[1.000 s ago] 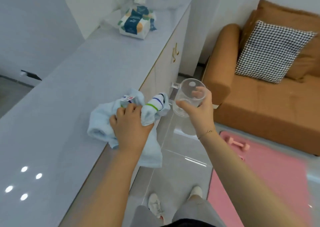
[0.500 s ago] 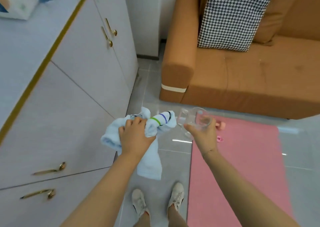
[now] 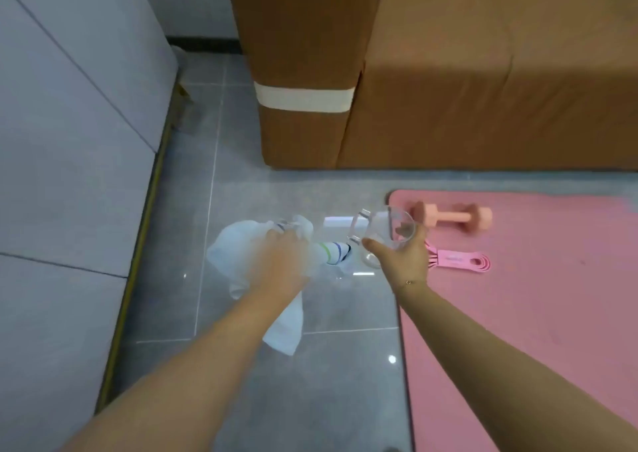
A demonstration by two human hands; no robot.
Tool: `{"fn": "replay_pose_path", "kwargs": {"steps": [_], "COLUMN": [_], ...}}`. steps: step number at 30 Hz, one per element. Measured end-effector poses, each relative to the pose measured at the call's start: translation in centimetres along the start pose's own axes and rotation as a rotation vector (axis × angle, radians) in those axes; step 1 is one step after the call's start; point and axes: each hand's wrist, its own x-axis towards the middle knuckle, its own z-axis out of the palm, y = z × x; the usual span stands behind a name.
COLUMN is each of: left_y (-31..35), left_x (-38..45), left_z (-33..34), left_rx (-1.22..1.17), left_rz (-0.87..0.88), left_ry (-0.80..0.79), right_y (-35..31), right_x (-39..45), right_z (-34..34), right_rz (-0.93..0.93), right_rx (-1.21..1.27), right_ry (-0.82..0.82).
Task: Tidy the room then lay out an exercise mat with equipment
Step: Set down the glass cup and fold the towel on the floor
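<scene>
— What are we carrying?
— Our left hand [image 3: 286, 261] grips a bunched pale blue towel [image 3: 238, 261] with a striped sock [image 3: 333, 252], over the grey floor [image 3: 241, 400]. Our right hand [image 3: 402, 256] is curled round a clear glass mug [image 3: 383, 232].
— And the mat?
— The pink exercise mat [image 3: 535, 313] lies flat before the brown sofa [image 3: 448, 89], a pink dumbbell [image 3: 452, 217] and a pink looped item [image 3: 459, 261] on its near corner.
</scene>
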Motion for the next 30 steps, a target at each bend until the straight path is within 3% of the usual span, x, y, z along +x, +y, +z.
{"fn": "replay_pose_path", "kwargs": {"steps": [5, 9, 16, 23, 30], "left_y": [0.1, 0.2, 1.1, 0.6, 0.7], "left_x": [9.0, 12.1, 13.4, 13.4, 10.4], "left_z": [14.1, 21.2, 22.2, 23.3, 23.0], "left_rx": [0.084, -0.037, -0.070, -0.071, -0.129], "left_rz": [0.274, 0.308, 0.248, 0.282, 0.319], "left_ry": [-0.108, -0.197, -0.172, -0.064, -0.206], "right_y": [9.2, 12.6, 14.5, 13.6, 13.6], "right_x": [10.3, 15.9, 17.1, 17.9, 17.7], "right_z": [6.4, 10.1, 12.6, 14.3, 15.3], "right_rz": [-0.179, -0.201, -0.154, -0.223, -0.106], "right_rx": [-0.050, -0.019, 0.068, -0.001, 0.092], "right_ry": [0.017, 0.026, 0.066, -0.056, -0.121]}}
